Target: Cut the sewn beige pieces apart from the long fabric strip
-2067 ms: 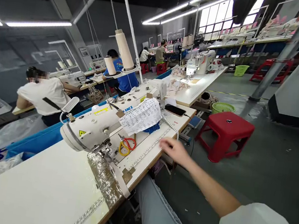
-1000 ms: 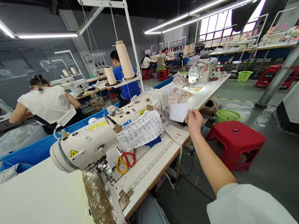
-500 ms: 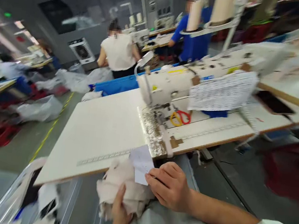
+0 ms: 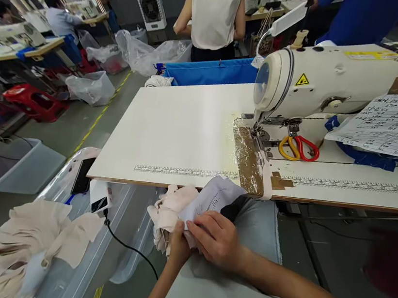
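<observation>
My left hand (image 4: 179,246) is closed around a bundle of cream fabric pieces (image 4: 171,209), held just below the table's front edge. Its thumb presses on top, by the lower edge of a curled whitish sheet of paper (image 4: 212,197) with small dark marks. My right hand (image 4: 220,239) pinches that sheet at its lower side, the fingertips close to my left thumb. The sheet lies against the bundle and bends up over the table edge. What my left fingers do underneath is hidden.
A sewing machine (image 4: 310,83) stands on the white table (image 4: 183,127), with red-and-yellow scissors (image 4: 299,148) and a handwritten sheet (image 4: 393,121). At left, a clear plastic bin (image 4: 111,225) bears cream fabric pieces (image 4: 21,243), a phone (image 4: 83,177) and a cabled white device (image 4: 101,196). Co-workers sit beyond.
The view has swung right and levelled. The paper, flat and upright before, now curls over the bundle, and my right hand has come closer to my left.
</observation>
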`<move>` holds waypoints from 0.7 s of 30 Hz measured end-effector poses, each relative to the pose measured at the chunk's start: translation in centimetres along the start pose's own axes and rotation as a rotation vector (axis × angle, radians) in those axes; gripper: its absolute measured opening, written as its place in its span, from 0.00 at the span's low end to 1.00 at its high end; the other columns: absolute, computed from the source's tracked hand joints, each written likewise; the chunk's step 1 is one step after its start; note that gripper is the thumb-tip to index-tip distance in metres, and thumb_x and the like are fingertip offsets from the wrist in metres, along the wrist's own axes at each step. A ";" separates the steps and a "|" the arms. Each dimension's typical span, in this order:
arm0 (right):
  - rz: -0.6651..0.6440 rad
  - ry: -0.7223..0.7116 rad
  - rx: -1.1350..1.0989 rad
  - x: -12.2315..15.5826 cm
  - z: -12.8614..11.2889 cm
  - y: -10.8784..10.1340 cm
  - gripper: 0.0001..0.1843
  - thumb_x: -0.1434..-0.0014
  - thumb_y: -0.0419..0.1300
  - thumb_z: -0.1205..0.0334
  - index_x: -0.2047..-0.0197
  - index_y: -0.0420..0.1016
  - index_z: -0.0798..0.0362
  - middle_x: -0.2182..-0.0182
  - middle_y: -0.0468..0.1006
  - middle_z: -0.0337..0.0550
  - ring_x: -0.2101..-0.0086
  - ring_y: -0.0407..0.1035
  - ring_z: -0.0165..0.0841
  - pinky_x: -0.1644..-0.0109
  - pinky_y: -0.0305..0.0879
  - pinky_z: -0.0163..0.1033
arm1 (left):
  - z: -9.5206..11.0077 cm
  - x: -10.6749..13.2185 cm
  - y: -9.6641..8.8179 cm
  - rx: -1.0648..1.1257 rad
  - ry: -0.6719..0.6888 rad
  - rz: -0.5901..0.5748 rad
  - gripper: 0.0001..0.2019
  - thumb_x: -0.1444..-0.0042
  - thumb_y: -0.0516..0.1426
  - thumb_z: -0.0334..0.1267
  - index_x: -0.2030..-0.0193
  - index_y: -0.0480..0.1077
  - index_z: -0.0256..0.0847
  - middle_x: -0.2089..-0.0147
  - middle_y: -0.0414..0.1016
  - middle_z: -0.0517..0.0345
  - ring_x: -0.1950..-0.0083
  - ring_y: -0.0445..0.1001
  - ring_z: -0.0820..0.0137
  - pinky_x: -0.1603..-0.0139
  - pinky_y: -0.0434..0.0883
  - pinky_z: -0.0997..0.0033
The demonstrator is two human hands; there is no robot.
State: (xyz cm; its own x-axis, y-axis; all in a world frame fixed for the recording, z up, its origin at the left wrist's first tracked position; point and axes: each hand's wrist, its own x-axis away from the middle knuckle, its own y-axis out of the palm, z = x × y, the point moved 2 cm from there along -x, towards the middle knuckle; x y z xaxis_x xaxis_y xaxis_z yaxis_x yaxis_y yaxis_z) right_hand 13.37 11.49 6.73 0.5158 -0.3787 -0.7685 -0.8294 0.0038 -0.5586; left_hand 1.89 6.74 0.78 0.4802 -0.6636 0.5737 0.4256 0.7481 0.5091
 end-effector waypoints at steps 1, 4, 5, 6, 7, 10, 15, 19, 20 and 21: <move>-0.011 -0.002 -0.019 -0.1 0.1 0.0 0.11 0.34 0.53 0.71 0.50 0.73 0.57 0.65 0.76 0.48 0.63 0.70 0.36 0.60 0.72 0.41 | 0.2 0.1 0.3 -0.018 -0.010 -0.009 0.23 0.61 0.67 0.49 0.59 0.78 0.40 0.63 0.79 0.53 0.56 0.79 0.60 0.53 0.77 0.68; -0.027 0.074 -0.132 -0.2 0.8 -0.5 0.12 0.35 0.54 0.69 0.49 0.72 0.55 0.59 0.76 0.50 0.58 0.70 0.39 0.52 0.72 0.47 | 0.8 0.3 1.0 -0.011 0.022 -0.036 0.17 0.61 0.67 0.45 0.64 0.77 0.38 0.65 0.79 0.54 0.60 0.79 0.63 0.55 0.77 0.69; -0.019 0.140 -0.168 -0.2 1.1 -0.6 0.14 0.35 0.54 0.68 0.47 0.71 0.55 0.55 0.76 0.51 0.54 0.69 0.40 0.48 0.71 0.50 | 0.9 0.4 1.1 0.000 0.031 -0.039 0.17 0.60 0.67 0.45 0.64 0.77 0.38 0.64 0.80 0.54 0.60 0.79 0.62 0.55 0.77 0.68; -0.012 0.219 -0.193 0.0 1.4 -0.8 0.16 0.34 0.54 0.67 0.44 0.70 0.54 0.50 0.74 0.52 0.49 0.68 0.42 0.44 0.69 0.53 | 1.0 0.5 1.2 0.004 0.028 -0.043 0.17 0.59 0.67 0.45 0.64 0.78 0.38 0.63 0.80 0.53 0.59 0.79 0.62 0.56 0.77 0.68; -0.014 0.298 -0.209 0.3 1.7 -0.8 0.18 0.33 0.54 0.67 0.41 0.68 0.54 0.45 0.72 0.54 0.45 0.66 0.43 0.41 0.67 0.54 | 1.0 0.5 1.2 -0.002 0.014 -0.049 0.17 0.58 0.67 0.45 0.63 0.78 0.38 0.63 0.80 0.52 0.59 0.80 0.61 0.56 0.77 0.68; -0.092 0.440 -0.277 1.3 2.1 -0.1 0.27 0.29 0.52 0.61 0.30 0.55 0.53 0.37 0.64 0.56 0.37 0.59 0.44 0.35 0.63 0.54 | 0.6 0.4 0.9 -0.031 -0.015 -0.049 0.19 0.58 0.66 0.47 0.60 0.78 0.38 0.61 0.81 0.51 0.58 0.80 0.59 0.55 0.77 0.65; -0.196 0.557 -0.469 2.5 2.3 1.0 0.32 0.28 0.51 0.51 0.27 0.49 0.53 0.36 0.65 0.56 0.38 0.62 0.42 0.35 0.63 0.49 | -0.3 0.5 -0.9 -0.076 -0.040 -0.038 0.25 0.61 0.67 0.46 0.54 0.79 0.38 0.60 0.82 0.50 0.54 0.80 0.55 0.48 0.76 0.62; -0.314 0.650 -0.648 2.5 3.4 0.7 0.35 0.33 0.55 0.39 0.33 0.62 0.56 0.40 0.70 0.57 0.43 0.67 0.45 0.37 0.64 0.51 | 0.2 1.9 -3.3 -0.259 -0.042 -0.144 0.18 0.53 0.68 0.45 0.56 0.81 0.39 0.55 0.82 0.48 0.41 0.75 0.53 0.35 0.68 0.60; -0.337 0.671 -0.700 2.5 3.5 0.6 0.37 0.35 0.56 0.36 0.35 0.65 0.56 0.42 0.71 0.57 0.45 0.68 0.46 0.39 0.64 0.51 | 0.7 2.2 -3.8 -0.312 -0.030 -0.170 0.14 0.53 0.69 0.42 0.59 0.82 0.41 0.56 0.83 0.50 0.40 0.74 0.54 0.34 0.67 0.62; -0.355 0.699 -0.773 2.6 3.5 0.6 0.39 0.38 0.57 0.34 0.37 0.66 0.57 0.43 0.72 0.56 0.46 0.69 0.46 0.40 0.65 0.50 | 1.3 2.3 -4.0 -0.352 -0.021 -0.204 0.10 0.54 0.70 0.40 0.62 0.82 0.44 0.58 0.83 0.52 0.40 0.74 0.55 0.33 0.67 0.63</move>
State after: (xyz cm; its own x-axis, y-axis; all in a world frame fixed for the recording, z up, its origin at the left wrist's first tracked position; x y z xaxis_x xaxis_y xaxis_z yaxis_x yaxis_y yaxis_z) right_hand 15.00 13.76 3.33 0.7186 -0.6848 -0.1207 -0.6943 -0.6970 -0.1794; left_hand 0.24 2.26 0.91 0.3446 -0.7952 0.4989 0.7485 0.5535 0.3653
